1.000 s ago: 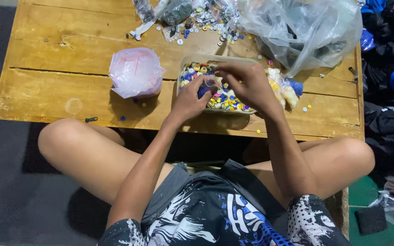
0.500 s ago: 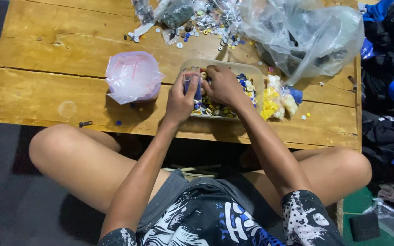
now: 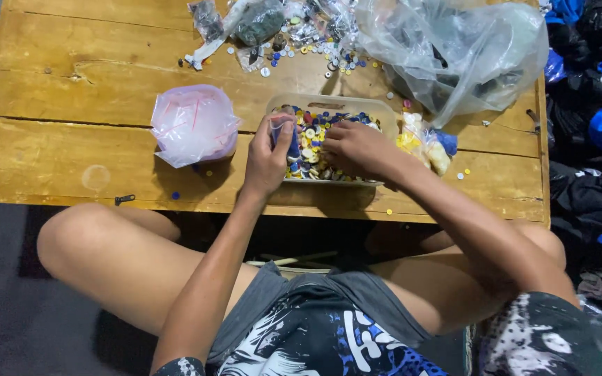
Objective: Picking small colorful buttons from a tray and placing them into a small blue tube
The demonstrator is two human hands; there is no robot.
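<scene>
Buttons point(image 3: 315, 150) lie under my right hand point(image 3: 357, 147), picking; left hand point(image 3: 267, 157) beside clasps a small bag point(image 3: 283, 132).

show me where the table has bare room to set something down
Bare wood lies at the table's left end, beside the pink bag. Crowded: the far edge with loose buttons, the big clear bag, and the button tray under both hands.
</scene>
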